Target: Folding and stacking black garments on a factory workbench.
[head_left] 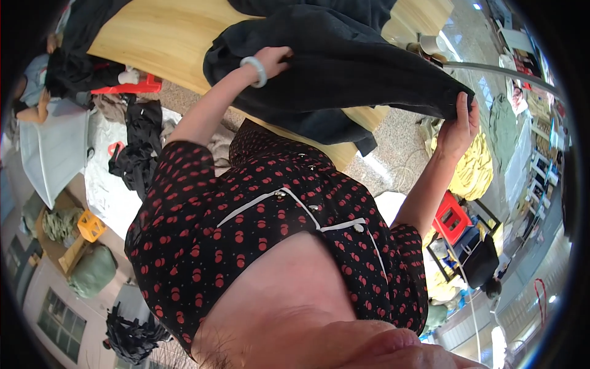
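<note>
Both hands' fingers clenched on dark garment (pixel 344 67), over pale wooden table (pixel 166 37) (speckled floor (pixel 399 147), clothing heaps around)

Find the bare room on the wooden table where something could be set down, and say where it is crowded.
The wooden table is bare at its left part, between the dark clothes at the far left and the black garment. The middle and right are crowded: the left hand and right hand hold the garment spread there.

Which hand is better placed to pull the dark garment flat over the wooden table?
Probably the right hand: it pinches the dark garment by its outer edge, while the left hand grips mid-cloth above the wooden table.
</note>
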Demonstrator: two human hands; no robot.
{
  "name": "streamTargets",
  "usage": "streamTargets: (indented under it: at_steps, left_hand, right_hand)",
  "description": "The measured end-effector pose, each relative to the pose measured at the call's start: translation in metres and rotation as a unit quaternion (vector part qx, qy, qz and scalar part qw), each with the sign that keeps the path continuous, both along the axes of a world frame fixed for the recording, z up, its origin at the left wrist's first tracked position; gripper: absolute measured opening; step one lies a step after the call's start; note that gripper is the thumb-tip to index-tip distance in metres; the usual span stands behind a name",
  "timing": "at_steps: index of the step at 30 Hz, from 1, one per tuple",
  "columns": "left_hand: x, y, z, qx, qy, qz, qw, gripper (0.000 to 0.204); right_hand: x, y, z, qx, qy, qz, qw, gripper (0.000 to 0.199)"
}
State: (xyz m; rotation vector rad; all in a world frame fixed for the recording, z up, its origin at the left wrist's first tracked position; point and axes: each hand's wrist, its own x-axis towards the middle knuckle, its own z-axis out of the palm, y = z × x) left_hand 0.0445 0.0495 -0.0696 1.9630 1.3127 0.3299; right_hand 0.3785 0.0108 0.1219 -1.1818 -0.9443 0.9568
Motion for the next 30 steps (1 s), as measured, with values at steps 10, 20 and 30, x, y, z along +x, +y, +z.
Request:
streamTargets:
  at_steps: [10,20,30]
  left_hand:
    - [-0.083,-0.043,0.138,-0.149,-0.183,0.066,0.970,0.018]
    - [-0.043,0.017,0.003,-0.115,0.165,-0.040,0.979,0.044]
    - [0.102,0.047,-0.043,-0.048,0.082,-0.094,0.991,0.031]
  right_hand:
    - [0.032,0.001,-0.057,-0.143,-0.009,-0.006,0.990,0.014]
    - [-0.006,0.010,-0.193,-0.021,-0.478,0.051,0.876,0.021]
    - [-0.052,0.011,-0.215,0.023,-0.606,0.245,0.756,0.033]
